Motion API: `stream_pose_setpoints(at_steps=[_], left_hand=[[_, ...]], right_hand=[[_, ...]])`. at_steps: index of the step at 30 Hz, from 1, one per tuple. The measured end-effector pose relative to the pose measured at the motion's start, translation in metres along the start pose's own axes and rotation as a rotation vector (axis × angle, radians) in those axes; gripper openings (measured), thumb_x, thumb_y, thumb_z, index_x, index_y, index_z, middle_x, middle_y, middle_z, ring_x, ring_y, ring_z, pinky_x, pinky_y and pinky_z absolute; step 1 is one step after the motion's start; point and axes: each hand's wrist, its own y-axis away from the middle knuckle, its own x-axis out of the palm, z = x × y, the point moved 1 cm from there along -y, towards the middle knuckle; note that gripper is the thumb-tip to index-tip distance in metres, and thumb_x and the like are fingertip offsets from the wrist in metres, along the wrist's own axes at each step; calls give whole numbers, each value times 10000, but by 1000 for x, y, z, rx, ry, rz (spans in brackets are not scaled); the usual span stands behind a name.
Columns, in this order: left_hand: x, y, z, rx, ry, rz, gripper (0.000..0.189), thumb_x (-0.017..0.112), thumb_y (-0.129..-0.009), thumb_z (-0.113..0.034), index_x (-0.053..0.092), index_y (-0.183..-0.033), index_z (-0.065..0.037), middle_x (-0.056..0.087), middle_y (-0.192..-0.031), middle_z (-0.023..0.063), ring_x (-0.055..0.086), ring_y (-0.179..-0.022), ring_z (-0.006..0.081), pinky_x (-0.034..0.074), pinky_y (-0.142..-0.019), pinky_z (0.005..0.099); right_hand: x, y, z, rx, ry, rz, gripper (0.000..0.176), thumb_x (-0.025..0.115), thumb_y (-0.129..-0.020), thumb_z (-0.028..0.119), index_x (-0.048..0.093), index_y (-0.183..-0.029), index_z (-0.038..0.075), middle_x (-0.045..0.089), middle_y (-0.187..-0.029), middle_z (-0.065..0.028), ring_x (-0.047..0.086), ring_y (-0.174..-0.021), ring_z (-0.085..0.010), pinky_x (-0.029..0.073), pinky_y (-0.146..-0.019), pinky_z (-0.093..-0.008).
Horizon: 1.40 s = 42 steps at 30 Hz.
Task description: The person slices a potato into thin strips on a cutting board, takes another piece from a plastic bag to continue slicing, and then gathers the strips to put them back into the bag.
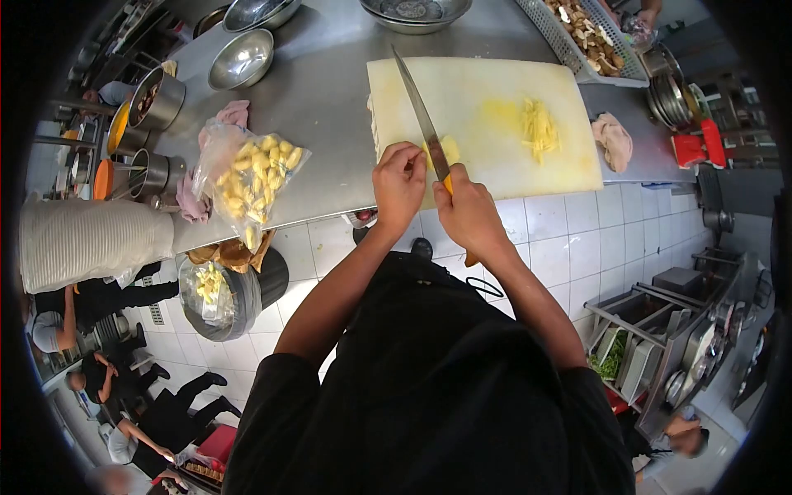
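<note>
My right hand (470, 213) is wrapped round the yellow handle of a long kitchen knife (422, 114). The blade points away from me over a white cutting board (478, 78). Beside the blade, on its left, my left hand (399, 186) has its fingers curled and pinched together; whatever they hold, if anything, is hidden. Pale yellow slices (450, 149) lie against the blade, partly covered by it. Further right on the board sits a heap of thin pale yellow strips (540, 132).
Left of the board lies a clear bag of peeled yellow pieces (257, 177). Metal bowls (241, 60) stand behind it. A basket of cut mushrooms (590, 37) is at the back right, near a pink cloth (612, 142). A lined bin (216, 301) stands below the table's edge.
</note>
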Motion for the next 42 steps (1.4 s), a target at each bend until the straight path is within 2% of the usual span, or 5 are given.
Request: stream_pose_setpoints(at_steps=[14, 42], left_hand=[[1, 0, 0, -1, 14, -11, 71, 708, -900, -14, 724, -932, 47, 716, -960, 134, 706, -699, 256, 574, -671, 328], [2, -4, -1, -34, 27, -15, 94, 718, -898, -26, 753, -953, 43, 722, -959, 116, 708, -711, 222, 567, -669, 311]], right_hand=[[3, -3, 2, -33, 19, -25, 245, 522, -1019, 169, 462, -1051, -67, 663, -787, -339, 655, -830, -550, 511, -800, -609], [12, -21, -11, -10, 51, 33, 257, 530, -1014, 189, 483, -1053, -61, 665, -859, -366, 650, -895, -554, 499, -841, -606]])
